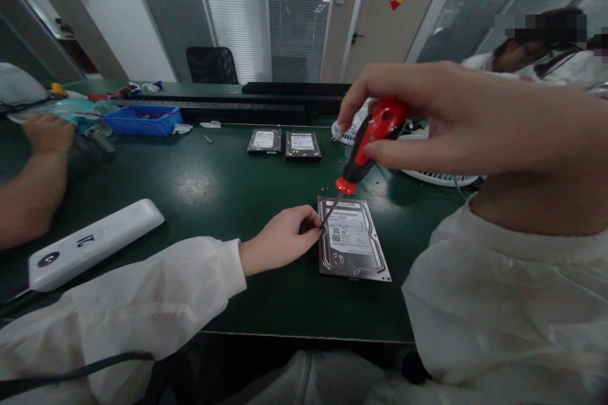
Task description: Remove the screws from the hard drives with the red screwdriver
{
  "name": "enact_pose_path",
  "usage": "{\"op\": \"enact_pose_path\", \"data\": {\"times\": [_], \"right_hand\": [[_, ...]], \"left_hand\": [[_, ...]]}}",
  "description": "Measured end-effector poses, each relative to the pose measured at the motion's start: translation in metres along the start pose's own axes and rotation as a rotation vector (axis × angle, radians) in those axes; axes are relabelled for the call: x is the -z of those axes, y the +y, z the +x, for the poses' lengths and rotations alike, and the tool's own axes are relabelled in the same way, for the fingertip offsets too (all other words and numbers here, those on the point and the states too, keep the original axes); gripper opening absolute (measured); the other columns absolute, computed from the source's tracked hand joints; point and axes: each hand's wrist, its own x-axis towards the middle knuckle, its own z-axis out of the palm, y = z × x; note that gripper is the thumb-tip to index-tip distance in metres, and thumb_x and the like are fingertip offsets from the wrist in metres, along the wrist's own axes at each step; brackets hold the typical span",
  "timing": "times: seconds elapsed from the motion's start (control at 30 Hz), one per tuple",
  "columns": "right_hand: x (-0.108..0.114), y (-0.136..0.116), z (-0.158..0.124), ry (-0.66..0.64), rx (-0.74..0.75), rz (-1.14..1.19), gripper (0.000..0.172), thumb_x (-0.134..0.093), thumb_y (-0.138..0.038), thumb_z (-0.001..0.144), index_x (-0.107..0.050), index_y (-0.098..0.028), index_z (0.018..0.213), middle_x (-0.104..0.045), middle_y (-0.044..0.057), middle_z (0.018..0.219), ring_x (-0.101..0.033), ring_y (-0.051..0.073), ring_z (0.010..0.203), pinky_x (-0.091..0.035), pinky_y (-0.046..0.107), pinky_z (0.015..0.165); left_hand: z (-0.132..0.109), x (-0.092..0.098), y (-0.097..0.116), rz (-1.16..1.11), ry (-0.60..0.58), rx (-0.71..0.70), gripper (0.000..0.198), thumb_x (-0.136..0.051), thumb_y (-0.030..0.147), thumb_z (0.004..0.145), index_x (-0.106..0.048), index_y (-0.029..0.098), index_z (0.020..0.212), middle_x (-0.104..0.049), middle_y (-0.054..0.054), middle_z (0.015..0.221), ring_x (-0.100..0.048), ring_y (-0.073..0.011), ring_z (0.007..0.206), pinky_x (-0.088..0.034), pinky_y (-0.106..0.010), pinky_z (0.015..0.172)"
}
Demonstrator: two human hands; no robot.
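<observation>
My right hand (pixel 456 117) is closed around the red and black handle of a screwdriver (pixel 365 149), which slants down to the left. Its thin shaft reaches the left edge of a silver hard drive (pixel 349 234) with a white label, lying on the green table in front of me. At that same edge, my left hand (pixel 285 237) is pinched, thumb and finger beside the screwdriver's tip. Whatever sits between those fingertips is hidden. A few tiny bits, perhaps screws, lie just beyond the drive.
Two more hard drives, one left (pixel 265 140) and one right (pixel 303 145), lie farther back. White baskets (pixel 439 177) stand behind my right hand. At left are a white elongated device (pixel 95 243), a blue bin (pixel 145 120) and another person's arm (pixel 40 183). People sit at right.
</observation>
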Motion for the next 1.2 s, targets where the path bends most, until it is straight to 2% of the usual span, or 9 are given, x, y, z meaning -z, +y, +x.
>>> {"op": "enact_pose_path", "data": {"times": [0.17, 0.27, 0.37, 0.53, 0.63, 0.73, 0.9, 1.07, 1.2], "right_hand": [[0.0013, 0.0004, -0.0006, 0.003, -0.021, 0.012, 0.034, -0.049, -0.052, 0.090, -0.062, -0.026, 0.108, -0.070, 0.000, 0.104, -0.066, 0.014, 0.089, -0.054, 0.034, 0.082], [0.0016, 0.0008, -0.0010, 0.003, -0.029, 0.013, 0.030, -0.050, -0.047, 0.089, -0.061, -0.027, 0.110, -0.069, -0.001, 0.107, -0.067, 0.014, 0.093, -0.055, 0.034, 0.085], [0.0019, 0.0003, -0.0025, -0.007, 0.002, 0.030, 0.033, -0.051, -0.043, 0.085, -0.056, -0.027, 0.114, -0.066, -0.001, 0.113, -0.066, 0.015, 0.096, -0.053, 0.034, 0.087], [0.0015, -0.0007, -0.0025, 0.013, -0.033, -0.004, 0.039, -0.049, -0.055, 0.088, -0.055, -0.024, 0.112, -0.062, 0.001, 0.107, -0.061, 0.016, 0.093, -0.050, 0.035, 0.086], [0.0023, -0.0010, -0.0027, 0.010, -0.019, 0.007, 0.034, -0.051, -0.045, 0.089, -0.053, -0.024, 0.115, -0.061, 0.003, 0.112, -0.060, 0.016, 0.098, -0.049, 0.034, 0.092], [0.0029, -0.0023, -0.0035, -0.014, -0.001, 0.038, 0.036, -0.053, -0.038, 0.084, -0.050, -0.027, 0.118, -0.061, 0.002, 0.118, -0.060, 0.016, 0.100, -0.050, 0.033, 0.094], [0.0017, -0.0035, -0.0023, -0.003, -0.031, 0.038, 0.040, -0.050, -0.054, 0.089, -0.051, -0.025, 0.118, -0.061, 0.004, 0.119, -0.060, 0.018, 0.104, -0.049, 0.035, 0.098], [0.0017, -0.0023, -0.0013, -0.010, -0.005, 0.049, 0.040, -0.054, -0.043, 0.087, -0.049, -0.025, 0.122, -0.059, 0.004, 0.123, -0.060, 0.016, 0.103, -0.051, 0.032, 0.094], [0.0017, -0.0014, -0.0010, -0.015, -0.027, 0.062, 0.044, -0.050, -0.058, 0.090, -0.051, -0.025, 0.120, -0.061, 0.003, 0.120, -0.059, 0.017, 0.100, -0.050, 0.033, 0.092]], "left_hand": [[-0.0002, 0.0003, 0.0009, 0.001, -0.005, 0.003, 0.006, -0.059, 0.025, 0.089, -0.062, 0.020, 0.087, -0.068, -0.002, 0.085, -0.062, -0.0187, 0.077, -0.047, -0.033, 0.071], [-0.0002, 0.0010, 0.0023, 0.004, -0.003, 0.008, 0.006, -0.059, 0.025, 0.088, -0.062, 0.019, 0.088, -0.069, -0.002, 0.086, -0.063, -0.0191, 0.078, -0.048, -0.033, 0.072], [-0.0001, 0.0015, 0.0032, 0.009, 0.000, 0.006, 0.005, -0.059, 0.024, 0.088, -0.062, 0.020, 0.087, -0.068, -0.002, 0.086, -0.062, -0.0190, 0.078, -0.048, -0.033, 0.072], [0.0001, 0.0014, 0.0029, 0.005, -0.002, 0.000, 0.005, -0.060, 0.024, 0.088, -0.062, 0.020, 0.086, -0.068, -0.002, 0.085, -0.062, -0.0186, 0.077, -0.048, -0.032, 0.072], [-0.0002, 0.0013, 0.0026, -0.001, -0.004, -0.001, 0.005, -0.060, 0.024, 0.088, -0.062, 0.020, 0.087, -0.069, -0.002, 0.086, -0.063, -0.0186, 0.078, -0.049, -0.032, 0.072], [-0.0004, 0.0013, 0.0027, -0.002, -0.006, 0.001, 0.005, -0.060, 0.024, 0.088, -0.061, 0.020, 0.086, -0.068, -0.002, 0.085, -0.063, -0.0184, 0.077, -0.049, -0.032, 0.071], [0.0001, 0.0013, 0.0021, -0.003, -0.006, 0.000, 0.006, -0.060, 0.025, 0.088, -0.062, 0.020, 0.087, -0.068, -0.002, 0.085, -0.063, -0.0186, 0.078, -0.049, -0.032, 0.072], [0.0006, 0.0016, 0.0007, -0.001, -0.002, -0.003, 0.007, -0.060, 0.026, 0.088, -0.062, 0.020, 0.087, -0.068, -0.002, 0.084, -0.062, -0.0188, 0.077, -0.048, -0.033, 0.072], [0.0003, 0.0021, 0.0012, -0.001, 0.001, -0.010, 0.006, -0.060, 0.025, 0.088, -0.062, 0.020, 0.086, -0.068, -0.002, 0.085, -0.062, -0.0188, 0.079, -0.048, -0.033, 0.073]]}}
